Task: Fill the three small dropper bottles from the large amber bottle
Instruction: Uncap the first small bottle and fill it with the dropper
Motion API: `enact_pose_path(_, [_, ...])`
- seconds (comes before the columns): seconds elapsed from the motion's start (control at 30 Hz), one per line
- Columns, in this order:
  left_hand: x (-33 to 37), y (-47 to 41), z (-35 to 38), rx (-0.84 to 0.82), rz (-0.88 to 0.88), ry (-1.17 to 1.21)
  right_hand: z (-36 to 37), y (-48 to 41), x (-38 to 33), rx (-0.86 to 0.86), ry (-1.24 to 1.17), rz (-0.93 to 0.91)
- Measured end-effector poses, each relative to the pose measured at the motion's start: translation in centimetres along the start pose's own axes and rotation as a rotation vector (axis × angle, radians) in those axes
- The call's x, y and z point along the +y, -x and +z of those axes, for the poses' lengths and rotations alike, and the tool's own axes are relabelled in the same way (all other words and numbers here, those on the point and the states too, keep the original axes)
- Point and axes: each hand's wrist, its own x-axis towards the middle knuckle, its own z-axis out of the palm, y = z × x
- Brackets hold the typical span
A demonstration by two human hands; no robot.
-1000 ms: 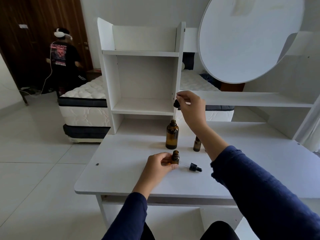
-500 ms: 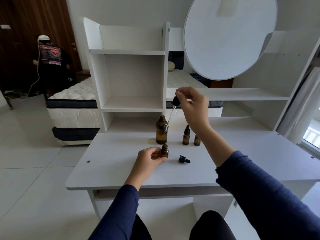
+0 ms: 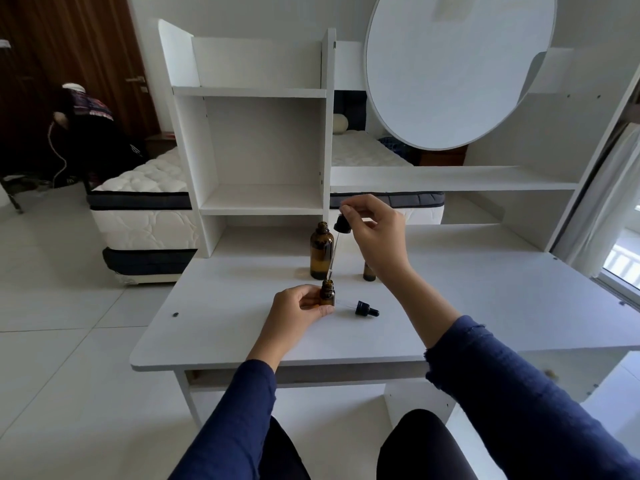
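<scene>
My left hand (image 3: 298,310) grips an open small dropper bottle (image 3: 327,293) on the desk (image 3: 242,323). Above it, my right hand (image 3: 375,233) pinches a dropper (image 3: 342,225), its glass tip at that bottle's mouth. The large amber bottle (image 3: 321,251) stands just beyond my left hand. A loose dropper cap (image 3: 366,309) lies just right of that hand.

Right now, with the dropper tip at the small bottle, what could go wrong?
1. The dropper tip is at the small bottle's narrow mouth; if the right hand drifts, liquid may fall on the table or the left hand.
2. The big bottle stands open just behind the dropper; a knock could tip and spill it.
3. The loose cap lies beside the small bottle; it might roll or be swept off.
</scene>
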Motion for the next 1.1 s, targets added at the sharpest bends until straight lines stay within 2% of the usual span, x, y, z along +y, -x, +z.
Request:
enact_pose_path(0.5, [0.0, 0.1, 0.0, 0.001, 0.01, -0.031, 0.0, -0.1, 0.5, -0.049, 0.095, -0.041])
enact_pose_path(0.63, [0.0, 0.1, 0.0, 0.001, 0.009, -0.03, 0.0, -0.9, 0.3, 0.007, 0.022, -0.022])
enact_pose_path(0.83, [-0.2, 0.0, 0.1, -0.004, 0.011, -0.013, 0.1, -3.0, -0.9, 0.157, -0.062, -0.109])
enact_pose_path(1.1, [-0.5, 0.0, 0.0, 0.002, 0.026, -0.036, 1.6, -4.9, -0.3, 0.172, -0.056, -0.125])
